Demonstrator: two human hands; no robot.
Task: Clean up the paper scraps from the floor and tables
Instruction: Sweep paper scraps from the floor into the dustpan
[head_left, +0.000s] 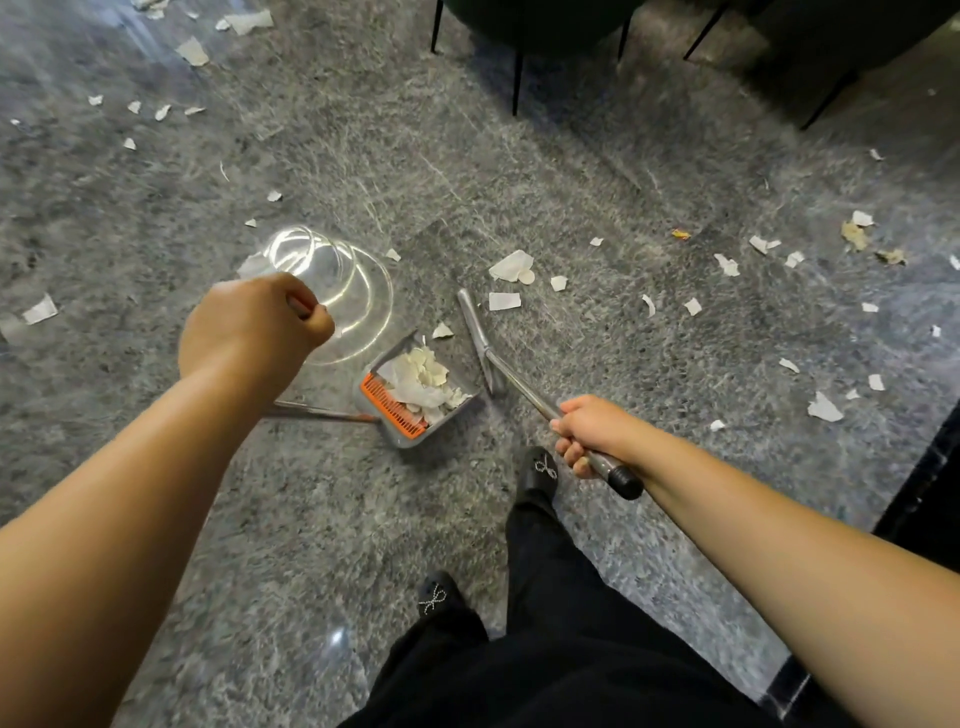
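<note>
Two black shoes (543, 467) nearest, on the grey stone floor (363, 519). Just beyond and right of the front shoe: right hand (592, 436), fingers wrapped tight round the metal sweeper handle (530, 400), black end cap sticking out behind the palm. Left, a little farther: left hand (254, 322), curled into a fist over what looks like the top of the dustpan's handle, with only a reddish bit showing between the fingers; steel shaft (317, 414) seen under the forearm, running right to the pan.

Between the hands: grey dustpan (410, 439) with orange comb, mouth facing far-right, already heaped with white paper scraps (421, 379). Just right of the pan mouth: sweeper head (475, 332), a slim bar lying near-to-far, long axis roughly parallel to the pan's open side, a narrow strip of floor between.

Beyond and right of the head, close by: a few loose scraps (504, 301), the largest (511, 265) a touch farther. Lie on the far side of the bar from the pan, so likely calls for reaching the head out past them and drawing back left toward the mouth; right hand the nearer one for that.

Farther right: many more scattered pieces (826, 408). Far left: another scatter (192, 52). Farthest: dark chair legs (517, 78). No bench in view.
</note>
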